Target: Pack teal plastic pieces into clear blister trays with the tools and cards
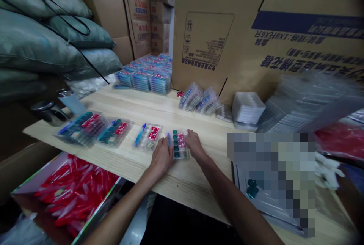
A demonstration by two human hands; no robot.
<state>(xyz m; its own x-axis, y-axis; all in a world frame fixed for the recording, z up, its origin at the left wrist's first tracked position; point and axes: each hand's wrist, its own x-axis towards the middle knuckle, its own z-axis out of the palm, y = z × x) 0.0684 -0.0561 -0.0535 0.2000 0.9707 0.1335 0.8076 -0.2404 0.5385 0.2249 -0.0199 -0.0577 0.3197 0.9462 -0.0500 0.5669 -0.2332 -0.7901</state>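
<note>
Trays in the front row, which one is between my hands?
The rightmost tray, with the left hand and right hand on either side; no other tray has that.

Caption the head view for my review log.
Left hand and right hand at either side of a clear tray of green pieces, on a wooden table before a carton.

Clear tray lies on table; green pieces inside.

Packing workshop: stacked cartons, bulging sacks, a crowded worktable.
</note>
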